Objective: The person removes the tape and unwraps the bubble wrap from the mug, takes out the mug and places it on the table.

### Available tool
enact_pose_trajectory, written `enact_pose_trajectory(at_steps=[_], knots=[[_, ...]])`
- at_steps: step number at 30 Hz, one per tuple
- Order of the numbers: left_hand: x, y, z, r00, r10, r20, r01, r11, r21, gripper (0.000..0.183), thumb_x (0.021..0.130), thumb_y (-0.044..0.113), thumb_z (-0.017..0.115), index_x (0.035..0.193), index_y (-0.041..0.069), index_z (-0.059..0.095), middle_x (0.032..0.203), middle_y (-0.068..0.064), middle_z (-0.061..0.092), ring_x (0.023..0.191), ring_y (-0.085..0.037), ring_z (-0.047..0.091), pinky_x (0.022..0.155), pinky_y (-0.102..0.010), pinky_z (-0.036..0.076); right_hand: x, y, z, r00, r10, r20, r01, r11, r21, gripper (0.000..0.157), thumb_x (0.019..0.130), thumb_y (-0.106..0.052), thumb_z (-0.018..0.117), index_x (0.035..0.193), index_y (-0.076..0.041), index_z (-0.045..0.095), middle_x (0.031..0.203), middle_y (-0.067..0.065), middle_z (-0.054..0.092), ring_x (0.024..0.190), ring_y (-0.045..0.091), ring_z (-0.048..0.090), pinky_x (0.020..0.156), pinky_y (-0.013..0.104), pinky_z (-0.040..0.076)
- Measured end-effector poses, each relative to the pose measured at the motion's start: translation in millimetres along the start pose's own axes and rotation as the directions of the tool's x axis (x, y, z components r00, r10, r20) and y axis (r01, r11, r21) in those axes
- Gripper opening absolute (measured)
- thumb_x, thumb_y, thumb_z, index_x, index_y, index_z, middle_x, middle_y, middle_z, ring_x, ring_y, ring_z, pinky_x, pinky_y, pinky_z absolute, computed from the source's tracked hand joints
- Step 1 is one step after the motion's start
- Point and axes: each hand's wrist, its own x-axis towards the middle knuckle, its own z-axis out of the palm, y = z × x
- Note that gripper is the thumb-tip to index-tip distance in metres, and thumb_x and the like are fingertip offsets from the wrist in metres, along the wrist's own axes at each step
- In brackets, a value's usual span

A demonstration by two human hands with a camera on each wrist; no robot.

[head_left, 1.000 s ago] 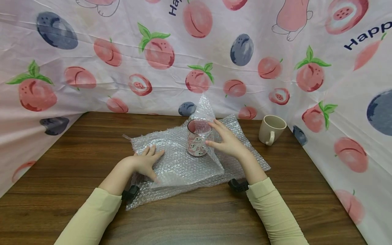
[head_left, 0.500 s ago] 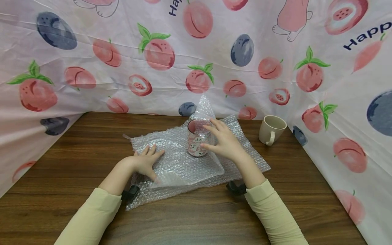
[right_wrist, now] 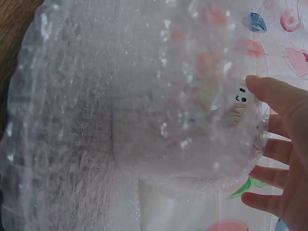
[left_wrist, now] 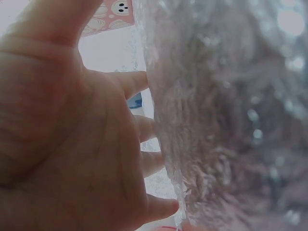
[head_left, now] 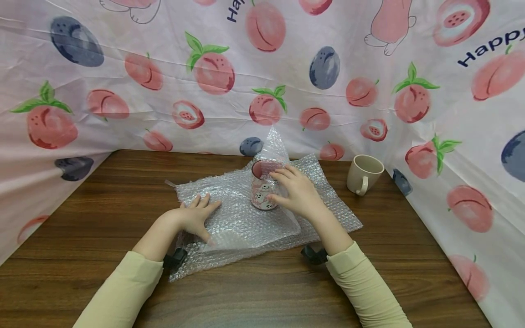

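A pink cup with a white ghost print stands upright on a bubble wrap sheet. One flap of wrap comes up over the cup's right side, and a pointed corner rises behind it. My right hand presses that flap against the cup's right side and rim with spread, slightly bent fingers. Through the film, the right wrist view shows the cup's printed side. My left hand rests on the wrap's left part, fingers spread; the left wrist view shows its fingers touching the film.
A beige mug stands at the back right of the brown wooden table. Fruit-print cloth hangs behind the table and along its sides. Black wrist straps are on both forearms.
My right hand has shifted slightly left and inward over the cup, carrying the bubble wrap flap with it. The left hand, cup and mug have stayed put.
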Motion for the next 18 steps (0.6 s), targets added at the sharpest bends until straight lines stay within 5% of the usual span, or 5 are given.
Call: enact_pose_trajectory(at_steps=[18], knots=[[0.4,-2.2,0.8,1.0,0.008,-0.004,-0.008,1.0,0.004,0.117,0.068,0.048,0.083,0.154,0.006,0.014,0.153,-0.032,-0.004,0.137,-0.052,-0.007,0.098,-0.075,-0.003,-1.7,-0.2,5.1,0.994,-0.054,-0.092,0.054,0.999,-0.005,0.039,0.092,-0.028,0.065,0.127,-0.01,0.061,0.128,0.01,0.059,0.13,0.034,0.041,0.105,0.05,0.032]])
